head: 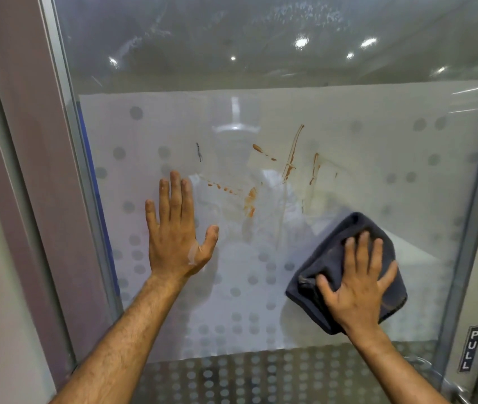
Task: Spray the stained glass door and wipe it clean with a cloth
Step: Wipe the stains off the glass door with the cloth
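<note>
A frosted glass door (363,135) with grey dots fills the view. Brown-orange stains (291,154) streak its middle, with more smears (250,199) lower down and a short dark mark (198,152) to the left. My left hand (177,228) lies flat on the glass with fingers spread, left of the stains and holding nothing. My right hand (356,282) presses a folded dark grey cloth (331,252) against the glass, below and right of the stains. No spray bottle is in view.
A metal door frame (65,158) runs down the left, with a mauve wall strip (7,141) beside it. At the lower right are a "PULL" label (470,347) and a metal door handle (450,387). Ceiling lights reflect in the clear upper glass.
</note>
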